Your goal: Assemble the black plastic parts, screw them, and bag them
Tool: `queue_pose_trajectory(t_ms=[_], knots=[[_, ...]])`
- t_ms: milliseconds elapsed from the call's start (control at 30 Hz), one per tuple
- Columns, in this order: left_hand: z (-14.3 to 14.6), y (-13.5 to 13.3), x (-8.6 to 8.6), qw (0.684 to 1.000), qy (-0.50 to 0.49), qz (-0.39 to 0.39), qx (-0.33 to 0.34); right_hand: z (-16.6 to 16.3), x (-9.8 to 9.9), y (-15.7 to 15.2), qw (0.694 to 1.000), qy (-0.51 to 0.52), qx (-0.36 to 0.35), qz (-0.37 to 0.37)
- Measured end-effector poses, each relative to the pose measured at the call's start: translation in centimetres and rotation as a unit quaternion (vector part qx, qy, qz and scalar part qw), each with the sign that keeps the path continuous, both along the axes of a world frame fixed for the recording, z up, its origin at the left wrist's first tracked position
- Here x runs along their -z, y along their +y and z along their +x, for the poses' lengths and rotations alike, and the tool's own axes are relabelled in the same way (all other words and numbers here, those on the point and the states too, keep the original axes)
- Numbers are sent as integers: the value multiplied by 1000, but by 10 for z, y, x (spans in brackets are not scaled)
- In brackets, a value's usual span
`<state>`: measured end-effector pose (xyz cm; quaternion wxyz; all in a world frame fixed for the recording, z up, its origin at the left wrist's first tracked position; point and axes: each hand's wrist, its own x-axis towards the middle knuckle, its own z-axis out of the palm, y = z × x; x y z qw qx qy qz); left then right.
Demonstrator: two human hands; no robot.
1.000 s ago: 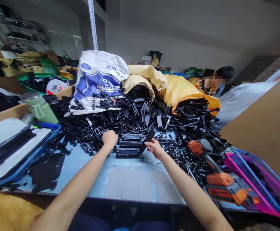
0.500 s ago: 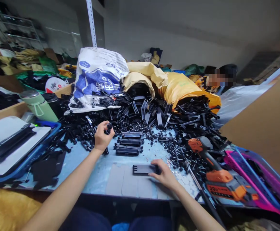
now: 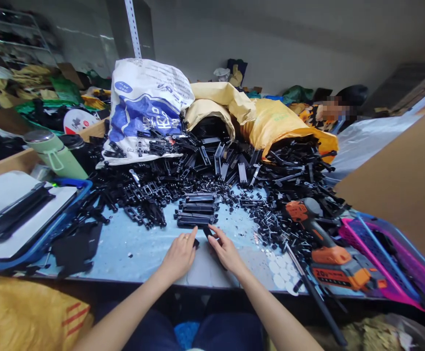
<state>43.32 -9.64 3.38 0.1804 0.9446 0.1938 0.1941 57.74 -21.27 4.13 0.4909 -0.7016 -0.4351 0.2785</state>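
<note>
My left hand (image 3: 181, 254) is closed, pinching a small black part (image 3: 196, 243) that is mostly hidden by the fingers. Close beside it, my right hand (image 3: 227, 252) grips a long black plastic piece (image 3: 207, 231), its far end tilted up between thumb and fingers. Both hands are just above the front of the blue work surface (image 3: 117, 253). Right beyond the fingertips lies a short stack of black assembled bars (image 3: 197, 218), lined up in a row.
Heaps of black plastic parts (image 3: 150, 190) and loose screws (image 3: 267, 226) spread in front of several sacks. An orange cordless drill (image 3: 331, 256) lies on the right by a pink basket (image 3: 366, 243). On the left are a blue tray (image 3: 84, 192) and a green bottle (image 3: 57, 156).
My left hand has come down and right from the parts heap with the small black part. My right hand has shifted slightly left, turning the long black piece from lying sideways to pointing away.
</note>
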Motion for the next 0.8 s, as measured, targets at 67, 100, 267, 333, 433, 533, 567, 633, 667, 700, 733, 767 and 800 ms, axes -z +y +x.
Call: queue_pose_trajectory(t_ms=[67, 100, 267, 333, 433, 533, 567, 633, 667, 700, 733, 767, 800], knots=[[-7, -2, 8, 999, 21, 26, 7, 0, 3, -5, 1000, -11, 16, 1], [-10, -3, 11, 999, 24, 25, 1, 0, 4, -7, 1000, -6, 22, 0], [-12, -12, -2, 991, -65, -116, 11, -11, 4, -4, 985, 172, 22, -7], [-9, -18, -15, 979, -95, -181, 4, -16, 2, -1, 970, 242, 11, -2], [-5, -24, -32, 970, -96, -223, -31, -14, -4, -3, 975, 219, -30, 26], [-5, -30, -40, 969, -84, -226, -45, -2, -12, -10, 990, 98, -84, 54], [-4, -33, -41, 968, -90, -227, -50, 1, -14, -11, 992, 61, -95, 63], [0, -41, -41, 961, -125, -235, -74, 1, -19, -12, 992, 19, -92, 86], [3, -46, -41, 954, -154, -241, -92, -1, -20, -11, 992, 14, -81, 99], [6, -51, -41, 945, -185, -244, -113, -5, -22, -10, 992, 15, -65, 111], [9, -55, -41, 936, -216, -245, -134, -11, -23, -9, 991, 19, -52, 122], [12, -57, -42, 927, -244, -242, -149, -17, -23, -8, 990, 21, -41, 131], [13, -58, -43, 922, -266, -237, -154, -23, -23, -8, 990, 21, -32, 138]])
